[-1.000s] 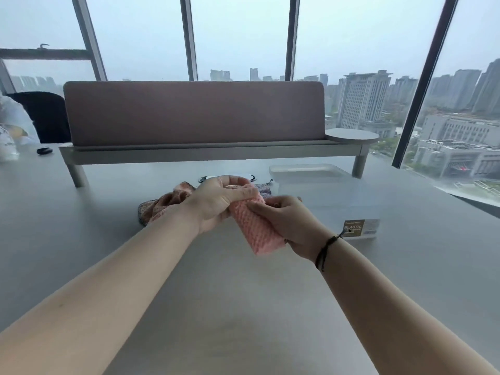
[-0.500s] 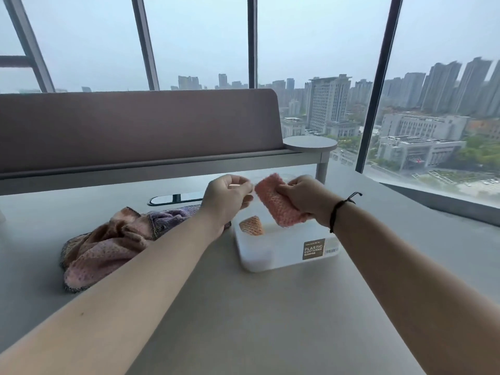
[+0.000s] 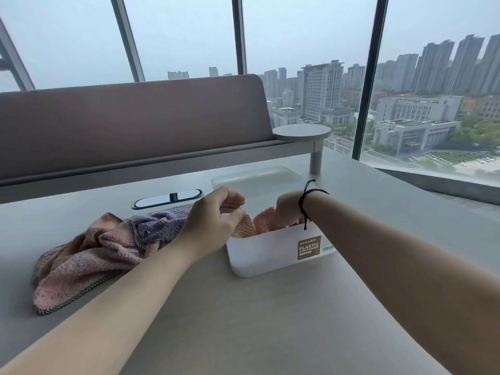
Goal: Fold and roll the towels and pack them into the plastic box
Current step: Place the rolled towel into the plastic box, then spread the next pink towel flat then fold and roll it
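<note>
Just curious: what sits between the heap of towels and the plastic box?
In the head view, the left hand and its forearm; no other object lies between the loose towels and the plastic box.

A single wide-angle camera sits on the person's head, facing forward and slightly down across the desk (image 3: pixel 270 320) toward the windows (image 3: pixel 311 50). Both forearms enter from the bottom edge; the plastic box (image 3: pixel 270 255) sits near, mid-frame. No second view is provided.

Grey surface (image 3: pixel 270 320); mauve divider panel (image 3: pixel 130 123) across left; oval cable port (image 3: pixel 167 198); round shelf (image 3: pixel 301 132); city skyline (image 3: pixel 419 90) upper right.
</note>
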